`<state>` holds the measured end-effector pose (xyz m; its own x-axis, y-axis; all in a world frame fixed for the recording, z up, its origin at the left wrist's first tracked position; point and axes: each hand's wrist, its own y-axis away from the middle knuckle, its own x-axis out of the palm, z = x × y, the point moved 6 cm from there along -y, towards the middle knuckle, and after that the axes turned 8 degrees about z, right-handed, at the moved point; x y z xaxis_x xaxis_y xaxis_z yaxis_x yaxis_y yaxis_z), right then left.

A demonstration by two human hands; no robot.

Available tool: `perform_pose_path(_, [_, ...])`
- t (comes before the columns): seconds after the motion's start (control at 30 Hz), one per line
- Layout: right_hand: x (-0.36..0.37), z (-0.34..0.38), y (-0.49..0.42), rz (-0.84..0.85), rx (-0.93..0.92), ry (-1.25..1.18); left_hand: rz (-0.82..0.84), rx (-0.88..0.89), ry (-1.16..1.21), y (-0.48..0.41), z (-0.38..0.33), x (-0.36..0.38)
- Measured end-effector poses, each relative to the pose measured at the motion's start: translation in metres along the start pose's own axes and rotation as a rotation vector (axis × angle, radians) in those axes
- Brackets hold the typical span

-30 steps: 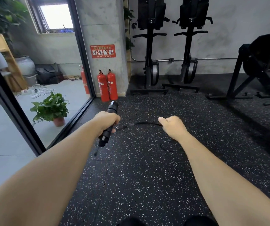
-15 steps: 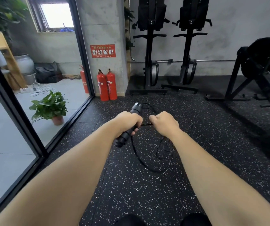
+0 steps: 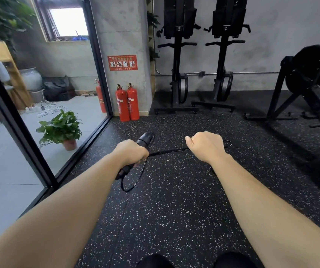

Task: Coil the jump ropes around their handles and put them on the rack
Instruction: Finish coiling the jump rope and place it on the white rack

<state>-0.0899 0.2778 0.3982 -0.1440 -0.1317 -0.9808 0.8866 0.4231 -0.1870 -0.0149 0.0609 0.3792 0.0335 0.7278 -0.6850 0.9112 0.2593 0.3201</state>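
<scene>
Above speckled rubber floor [image 3: 174,219], both arms out front. Left hand [image 3: 132,152] fisted round black jump-rope handle [image 3: 144,138], tilted, likely serving as spool. Right hand [image 3: 205,147] closed on cord [image 3: 168,151], held apart to right, probably keeping it taut for wrapping. One slack loop [image 3: 134,187] hangs beneath handle. No rack in view.

R hand [image 3: 205,147]: moved right, off from L hand [image 3: 132,152]; close beside it 0.5 s ago. Thin black jump-rope cord [image 3: 168,151]: now pulled straight betw. hands. Loop hanging below black cylindrical handle [image 3: 143,139]: smaller than before.
</scene>
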Motion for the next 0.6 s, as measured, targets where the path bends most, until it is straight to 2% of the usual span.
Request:
perform_pose_path(0.1, [-0.005, 0.024, 0.000, -0.019, -0.047, 0.025, 0.159, 0.054, 0.457, 0.007, -0.023, 0.026])
perform_pose_path(0.17, [-0.004, 0.042, 0.001, -0.024, -0.071, 0.071, 0.228, 0.093, 0.608, 0.009, -0.044, 0.043])
perform_pose_path(0.27, [-0.007, 0.042, 0.002, -0.004, -0.013, 0.021, 0.302, 0.081, 0.762, 0.013, -0.058, 0.057])
perform_pose_path(0.4, [-0.006, 0.029, 0.005, 0.048, 0.047, -0.226, 0.321, 0.077, 0.767, 0.013, -0.058, 0.062])
perform_pose_path(0.47, [-0.011, 0.025, 0.003, 0.039, 0.002, -0.406, 0.283, 0.091, 0.699, 0.015, -0.060, 0.060])
perform_pose_path(0.53, [-0.028, 0.008, 0.000, -0.055, -0.020, -0.689, 0.257, 0.089, 0.636, 0.017, -0.056, 0.057])
perform_pose_path(0.6, [-0.049, -0.021, 0.003, -0.214, 0.047, -1.006, 0.244, 0.077, 0.630, 0.017, -0.050, 0.054])
